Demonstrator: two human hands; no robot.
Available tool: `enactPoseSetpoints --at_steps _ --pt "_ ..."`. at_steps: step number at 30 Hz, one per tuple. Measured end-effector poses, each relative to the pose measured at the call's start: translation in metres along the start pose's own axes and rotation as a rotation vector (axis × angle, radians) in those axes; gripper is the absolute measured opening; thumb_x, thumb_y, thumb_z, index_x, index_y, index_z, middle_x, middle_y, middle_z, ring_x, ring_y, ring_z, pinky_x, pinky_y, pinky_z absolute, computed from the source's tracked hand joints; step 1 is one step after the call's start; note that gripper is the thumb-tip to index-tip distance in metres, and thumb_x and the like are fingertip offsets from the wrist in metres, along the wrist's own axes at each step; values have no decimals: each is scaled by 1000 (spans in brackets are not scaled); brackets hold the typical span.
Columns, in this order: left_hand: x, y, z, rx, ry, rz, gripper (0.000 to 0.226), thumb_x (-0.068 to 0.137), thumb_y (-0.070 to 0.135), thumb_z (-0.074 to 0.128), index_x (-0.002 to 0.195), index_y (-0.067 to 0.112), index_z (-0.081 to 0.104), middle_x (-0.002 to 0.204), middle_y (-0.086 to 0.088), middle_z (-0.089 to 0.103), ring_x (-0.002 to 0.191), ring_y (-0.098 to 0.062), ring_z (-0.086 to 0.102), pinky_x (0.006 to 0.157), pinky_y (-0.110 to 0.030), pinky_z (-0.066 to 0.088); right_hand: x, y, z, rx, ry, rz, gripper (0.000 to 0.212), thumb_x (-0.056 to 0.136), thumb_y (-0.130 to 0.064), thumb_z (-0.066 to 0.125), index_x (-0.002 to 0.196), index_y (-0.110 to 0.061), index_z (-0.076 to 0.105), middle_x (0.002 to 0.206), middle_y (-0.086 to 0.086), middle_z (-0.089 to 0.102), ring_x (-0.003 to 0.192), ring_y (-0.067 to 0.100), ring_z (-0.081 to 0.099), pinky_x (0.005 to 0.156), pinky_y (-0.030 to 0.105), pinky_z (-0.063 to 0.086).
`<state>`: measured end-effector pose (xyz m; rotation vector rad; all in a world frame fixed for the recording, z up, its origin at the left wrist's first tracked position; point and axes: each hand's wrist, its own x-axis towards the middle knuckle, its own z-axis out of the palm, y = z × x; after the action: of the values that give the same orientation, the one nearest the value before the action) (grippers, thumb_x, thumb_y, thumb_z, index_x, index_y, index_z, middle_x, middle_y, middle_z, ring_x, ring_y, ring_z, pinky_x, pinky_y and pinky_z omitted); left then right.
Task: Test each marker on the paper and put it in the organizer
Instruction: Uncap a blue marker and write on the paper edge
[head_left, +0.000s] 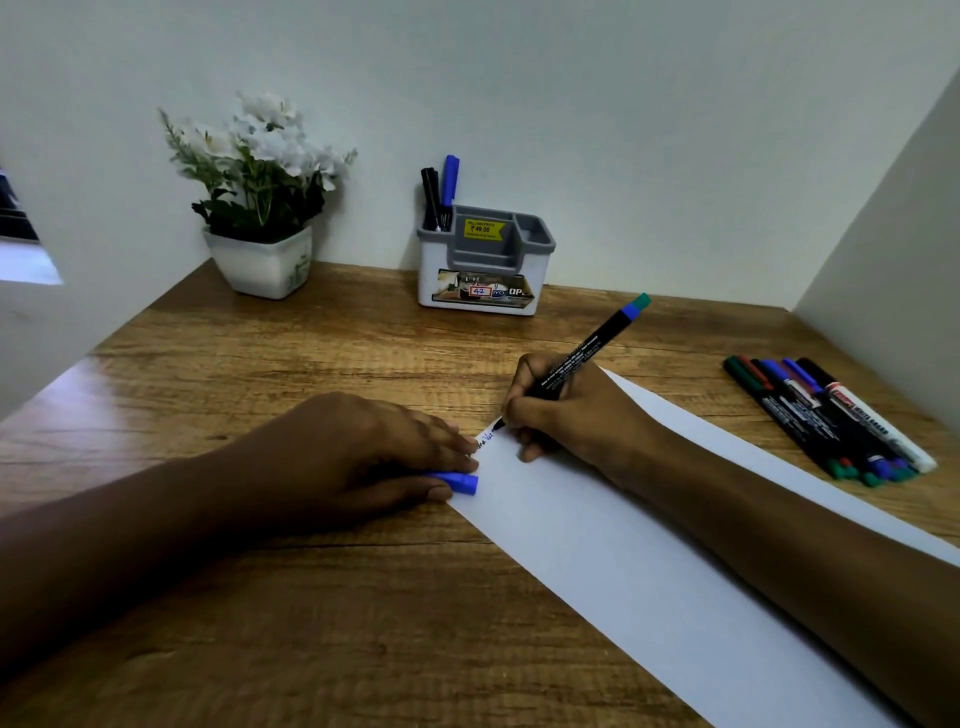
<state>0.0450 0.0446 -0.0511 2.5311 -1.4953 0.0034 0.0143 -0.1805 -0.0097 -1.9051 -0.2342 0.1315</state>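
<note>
While the right hand (566, 415) pinches a black marker (587, 353) between thumb and curled fingers, its tip touches the far corner of the paper (649, 571). The tip itself is half hidden by the fingers. Just left of it stands some small blue writing (484, 439), too small to read. The left hand (363, 447) lies on the bench (260, 364) with its fingertips on the edge of the paper. It holds a blue cap (460, 482) between thumb and fingers, and only the cap's end shows. Beyond both hands stands the organizer (485, 270); three markers (441, 197) stand in its left compartment. Well to the right of the right hand lies a row of loose markers (831, 421), overlapping, so their number is unclear.
</note>
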Motion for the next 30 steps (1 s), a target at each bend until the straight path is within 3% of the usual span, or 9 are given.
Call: enactPoseSetpoints --at_steps 5,9,21,30 --pt "2 -1 3 0 -5 0 33 81 77 10 114 81 13 119 60 20 124 27 21 103 -13 32 1 1 -1 -8 2 -1 19 80 6 60 65 -5 56 58 7 59 49 11 56 47 22 53" --pt "1 -1 3 -5 1 -3 33 81 77 12 114 80 15 119 59 22 125 26 22 102 -9 28 0 3 0 11 6 -4 11 81 6 60 72 -1 58 61 8 60 51 12 57 50 23 55" --pt "2 -5 5 8 -32 -34 34 81 77 10 114 81 13 117 62 18 123 30 17 100 -7 24 2 3 0 2 41 -12 21 81 4 59 64 -7 52 62 9 55 48 13 55 47 23 54" --pt "-4 5 -3 -54 22 -17 34 84 75 18 117 76 24 123 52 31 124 24 27 100 -9 32 3 4 0 34 48 -6 23 82 4 58 63 -7 51 59 5 55 47 9 55 46 22 53"
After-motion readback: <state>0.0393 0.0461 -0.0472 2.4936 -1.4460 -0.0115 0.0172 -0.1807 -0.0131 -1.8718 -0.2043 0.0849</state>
